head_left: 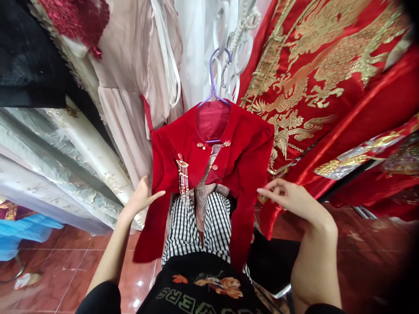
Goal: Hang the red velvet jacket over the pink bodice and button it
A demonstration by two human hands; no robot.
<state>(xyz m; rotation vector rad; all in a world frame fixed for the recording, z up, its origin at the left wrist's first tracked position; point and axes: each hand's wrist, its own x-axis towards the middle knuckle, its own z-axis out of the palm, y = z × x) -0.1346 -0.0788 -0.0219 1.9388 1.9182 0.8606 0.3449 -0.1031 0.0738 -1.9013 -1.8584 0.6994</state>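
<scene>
1. The red jacket (196,168) is in the middle of the view, hung on a purple hanger (212,78) whose hook is up by white scrollwork (225,32).
2. The left hand (142,198) is at the outer edge of the jacket's left sleeve (157,205), above the cuff. Its thumb stands well out from the fingers, over the velvet; the grip is spread, and whether the skin touches the cloth cannot be told.
3. The right hand (291,196) is at the outer edge of the right sleeve (244,205). Thumb and forefinger come close together at the tips; whether they pinch the cloth cannot be told.
4. A brooch (183,174) with long dangling strands is on the left front, its ends reaching past the lower hem.
5. Flower-shaped buttons (226,143) sit on either side of the neck edge, with one more lower down on the right front. The fronts part towards the hem.
6. Below the hem show checked trousers (178,231), then a black shirt (183,292) with printed flowers and letters.
7. A pale pink dress (121,74) hangs beyond the jacket's left shoulder; a red gown (294,83) with gold dragons hangs beyond the right.
8. The floor (75,270) is red tile.
</scene>
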